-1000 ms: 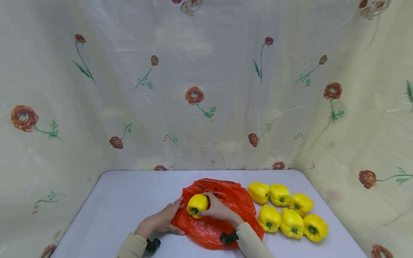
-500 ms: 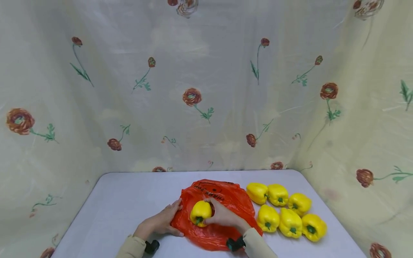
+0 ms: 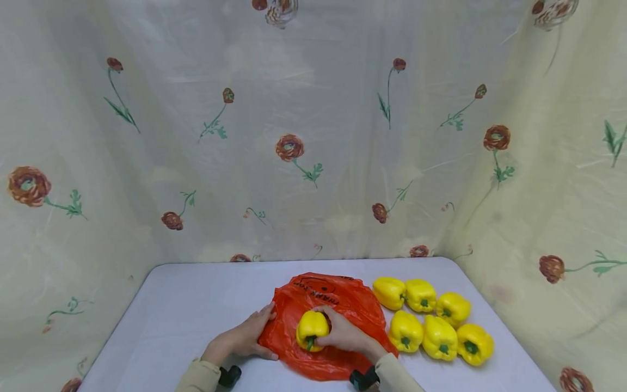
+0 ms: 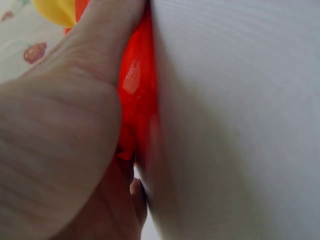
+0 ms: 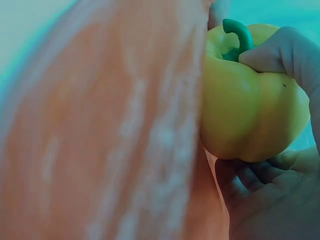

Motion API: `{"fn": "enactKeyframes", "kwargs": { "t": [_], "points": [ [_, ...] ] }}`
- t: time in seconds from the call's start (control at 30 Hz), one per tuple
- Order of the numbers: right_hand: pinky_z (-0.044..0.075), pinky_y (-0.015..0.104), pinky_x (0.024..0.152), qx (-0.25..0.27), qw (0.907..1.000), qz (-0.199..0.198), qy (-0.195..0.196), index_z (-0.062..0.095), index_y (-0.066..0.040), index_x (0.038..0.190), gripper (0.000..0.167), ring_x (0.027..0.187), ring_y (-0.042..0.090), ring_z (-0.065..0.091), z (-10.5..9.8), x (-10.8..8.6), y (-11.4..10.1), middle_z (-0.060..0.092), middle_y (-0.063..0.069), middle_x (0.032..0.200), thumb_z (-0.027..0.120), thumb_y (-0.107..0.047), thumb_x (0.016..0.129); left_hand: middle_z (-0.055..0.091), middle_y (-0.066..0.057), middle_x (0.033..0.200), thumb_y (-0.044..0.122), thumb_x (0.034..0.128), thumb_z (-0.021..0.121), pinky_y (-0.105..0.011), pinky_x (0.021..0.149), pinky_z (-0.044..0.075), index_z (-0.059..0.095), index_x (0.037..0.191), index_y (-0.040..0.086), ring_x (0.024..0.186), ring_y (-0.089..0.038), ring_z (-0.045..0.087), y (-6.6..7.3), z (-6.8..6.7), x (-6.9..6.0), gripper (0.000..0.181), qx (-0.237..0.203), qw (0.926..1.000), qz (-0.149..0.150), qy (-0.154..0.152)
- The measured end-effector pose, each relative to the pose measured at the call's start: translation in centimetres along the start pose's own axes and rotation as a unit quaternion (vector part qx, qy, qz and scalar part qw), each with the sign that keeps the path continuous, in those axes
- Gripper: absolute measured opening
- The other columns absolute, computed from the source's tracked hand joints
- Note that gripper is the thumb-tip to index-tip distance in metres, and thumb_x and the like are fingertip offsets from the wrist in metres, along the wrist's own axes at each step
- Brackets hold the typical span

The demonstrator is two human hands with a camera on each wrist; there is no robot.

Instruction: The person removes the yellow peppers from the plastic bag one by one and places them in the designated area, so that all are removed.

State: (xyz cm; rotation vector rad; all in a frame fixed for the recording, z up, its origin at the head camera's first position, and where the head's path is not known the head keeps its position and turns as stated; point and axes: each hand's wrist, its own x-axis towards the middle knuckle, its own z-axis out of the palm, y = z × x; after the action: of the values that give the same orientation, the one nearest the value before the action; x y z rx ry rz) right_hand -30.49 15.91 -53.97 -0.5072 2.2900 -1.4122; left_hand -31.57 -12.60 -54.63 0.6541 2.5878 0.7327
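Note:
My right hand grips a yellow bell pepper with a green stem over the red plastic bag. In the right wrist view, the thumb presses the pepper near its stem, and the other fingers are underneath. My left hand rests against the bag's left edge, fingers stretched along it and thumb spread toward me. In the left wrist view, red plastic shows beside that hand; its fingertips are mostly hidden. Whether the pepper touches the bag I cannot tell.
To the right of the bag, several more yellow bell peppers lie in two rows on the white table. A flower-printed curtain hangs behind the table and along both sides.
My right hand has carried the bell pepper a little to the right and nearer to me over the bag. My left hand has stayed at the bag's left edge.

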Motion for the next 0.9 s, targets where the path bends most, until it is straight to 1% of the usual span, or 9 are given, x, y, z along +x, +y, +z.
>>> {"fn": "enactKeyframes", "kwargs": {
  "t": [0.13, 0.37, 0.47, 0.57, 0.67, 0.77, 0.9],
  "points": [
    [0.045, 0.044, 0.096, -0.005, 0.9999, 0.001, 0.008, 0.041, -0.019, 0.135, 0.067, 0.107, 0.022, 0.049, 0.0, 0.1, 0.0, 0.053, 0.002, 0.121, 0.078, -0.022, 0.079, 0.030, -0.013, 0.157, 0.054, 0.0697, 0.079, -0.061, 0.116, 0.020, 0.009, 0.154, 0.002, 0.146, -0.040, 0.020, 0.1, 0.0, -0.1, 0.121, -0.001, 1.0000, 0.002, 0.000],
    [0.044, 0.045, 0.097, -0.005, 0.9998, -0.005, 0.016, 0.041, -0.015, 0.135, 0.068, 0.107, 0.023, 0.049, -0.2, 0.1, 0.0, 0.053, 0.005, 0.121, 0.078, -0.020, 0.078, 0.026, -0.014, 0.158, 0.055, 0.0694, 0.079, -0.061, 0.116, 0.021, 0.010, 0.154, 0.003, 0.146, -0.040, 0.019, 0.0, 0.0, -0.1, 0.121, -0.002, 1.0000, -0.005, 0.000],
    [0.045, 0.047, 0.098, -0.010, 0.9998, -0.001, 0.018, 0.041, -0.016, 0.135, 0.069, 0.108, 0.023, 0.049, -0.5, 0.0, -0.2, 0.053, 0.004, 0.122, 0.078, -0.023, 0.078, 0.026, -0.012, 0.159, 0.057, 0.0696, 0.078, -0.060, 0.116, 0.022, 0.009, 0.154, 0.004, 0.146, -0.039, 0.019, -0.2, 0.2, 0.1, 0.121, -0.004, 1.0000, -0.008, -0.002],
    [0.046, 0.048, 0.098, -0.019, 0.9996, 0.000, 0.022, 0.041, -0.019, 0.136, 0.069, 0.108, 0.023, 0.050, -1.1, -0.2, -0.5, 0.054, 0.002, 0.123, 0.079, -0.026, 0.078, 0.028, -0.011, 0.158, 0.057, 0.0693, 0.078, -0.060, 0.116, 0.022, 0.009, 0.154, 0.004, 0.146, -0.039, 0.019, -0.3, 0.3, 0.2, 0.121, -0.007, 0.9999, -0.010, -0.002],
    [0.047, 0.044, 0.096, -0.032, 0.9990, -0.007, 0.029, 0.041, -0.021, 0.136, 0.070, 0.108, 0.022, 0.050, -1.8, -0.7, -1.0, 0.053, 0.001, 0.124, 0.079, -0.027, 0.077, 0.030, -0.011, 0.158, 0.057, 0.0689, 0.078, -0.061, 0.115, 0.022, 0.009, 0.154, 0.005, 0.146, -0.040, 0.018, -0.4, 0.3, 0.2, 0.122, -0.009, 0.9999, -0.011, -0.002],
    [0.046, 0.040, 0.093, -0.046, 0.9980, -0.020, 0.038, 0.041, -0.019, 0.136, 0.070, 0.107, 0.022, 0.050, -2.7, -1.2, -1.4, 0.054, 0.002, 0.124, 0.078, -0.026, 0.078, 0.028, -0.011, 0.158, 0.057, 0.0690, 0.078, -0.061, 0.116, 0.021, 0.008, 0.154, 0.005, 0.146, -0.040, 0.018, -0.4, 0.4, 0.2, 0.122, -0.009, 0.9999, -0.008, -0.002],
    [0.046, 0.038, 0.090, -0.056, 0.9967, -0.023, 0.054, 0.041, -0.017, 0.136, 0.072, 0.105, 0.022, 0.051, -4.0, -2.2, -2.1, 0.054, 0.004, 0.122, 0.079, -0.023, 0.076, 0.023, -0.012, 0.160, 0.056, 0.0695, 0.078, -0.060, 0.117, 0.019, 0.009, 0.154, 0.004, 0.147, -0.038, 0.017, -0.5, 0.3, 0.3, 0.122, -0.004, 1.0000, 0.000, -0.001]
  ]
}}
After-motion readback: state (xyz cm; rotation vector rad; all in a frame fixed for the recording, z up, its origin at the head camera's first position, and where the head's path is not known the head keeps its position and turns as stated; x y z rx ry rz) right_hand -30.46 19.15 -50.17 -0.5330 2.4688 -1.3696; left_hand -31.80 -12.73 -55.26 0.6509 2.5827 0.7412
